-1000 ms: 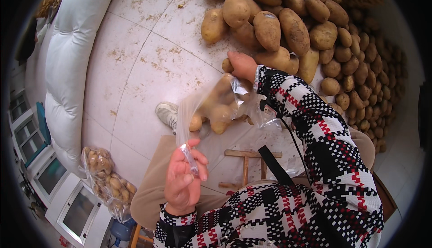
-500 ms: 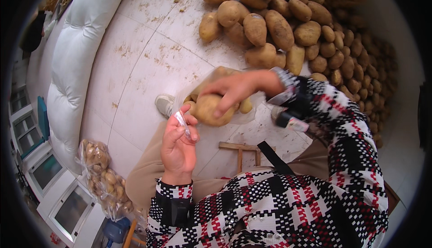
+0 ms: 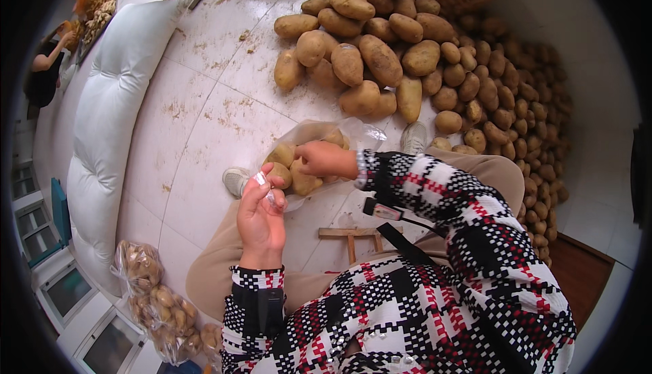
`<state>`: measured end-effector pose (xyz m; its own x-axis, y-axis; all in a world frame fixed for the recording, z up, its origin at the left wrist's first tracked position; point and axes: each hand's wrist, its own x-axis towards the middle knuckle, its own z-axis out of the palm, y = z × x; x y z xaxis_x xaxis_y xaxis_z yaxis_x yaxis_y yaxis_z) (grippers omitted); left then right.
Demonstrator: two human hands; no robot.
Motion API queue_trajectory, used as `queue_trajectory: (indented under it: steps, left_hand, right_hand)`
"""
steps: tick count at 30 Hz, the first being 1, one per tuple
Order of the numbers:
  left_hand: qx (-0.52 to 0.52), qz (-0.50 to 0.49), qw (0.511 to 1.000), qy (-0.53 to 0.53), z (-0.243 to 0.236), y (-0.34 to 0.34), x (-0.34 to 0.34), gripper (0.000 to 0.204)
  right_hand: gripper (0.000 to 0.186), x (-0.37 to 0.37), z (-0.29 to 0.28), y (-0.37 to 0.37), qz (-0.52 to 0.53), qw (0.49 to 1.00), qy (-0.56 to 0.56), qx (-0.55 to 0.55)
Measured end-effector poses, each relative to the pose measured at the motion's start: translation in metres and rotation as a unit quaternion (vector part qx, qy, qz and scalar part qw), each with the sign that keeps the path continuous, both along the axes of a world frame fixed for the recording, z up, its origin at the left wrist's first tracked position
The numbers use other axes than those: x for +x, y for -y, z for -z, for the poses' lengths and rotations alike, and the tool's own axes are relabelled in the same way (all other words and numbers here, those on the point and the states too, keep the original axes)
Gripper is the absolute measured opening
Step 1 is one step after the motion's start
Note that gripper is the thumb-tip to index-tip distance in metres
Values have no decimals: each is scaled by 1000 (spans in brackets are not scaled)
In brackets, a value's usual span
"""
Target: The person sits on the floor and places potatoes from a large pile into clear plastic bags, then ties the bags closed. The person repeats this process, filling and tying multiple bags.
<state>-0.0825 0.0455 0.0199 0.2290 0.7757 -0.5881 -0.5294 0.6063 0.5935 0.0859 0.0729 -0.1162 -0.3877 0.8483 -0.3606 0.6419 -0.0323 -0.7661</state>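
Observation:
My left hand (image 3: pixel 261 228) has its fingers curled upward around a shiny strip of clear plastic (image 3: pixel 261 178); whether this belongs to the bag, I cannot tell. Beside it on the floor, between my feet, a clear plastic bag (image 3: pixel 363 132) holds several large potatoes (image 3: pixel 279 174). My right hand (image 3: pixel 330 160) reaches into the bag from the right. Its fingers are curled in over a big potato (image 3: pixel 303 180), touching or almost touching it. What lies within those fingers is hidden.
A big heap of loose potatoes (image 3: pixel 489 92) spreads along the right. Filled clear bags (image 3: pixel 163 306) stand at lower left, near a long white cushion (image 3: pixel 112 109). A small wooden frame (image 3: pixel 350 233) lies between my legs. Another person (image 3: pixel 47 65) is at far left.
The large potato in my right hand has gone down into the bag. That hand is now more tightly curled. My left hand stays by the bag's edge. The view has shifted.

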Motion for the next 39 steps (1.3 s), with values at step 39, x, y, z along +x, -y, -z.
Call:
queue_trajectory:
  steps: [39]
  left_hand:
    - [44,136,990,17,40,-9,34,31]
  right_hand:
    - [17,136,-86,117,439,826,-353,-12]
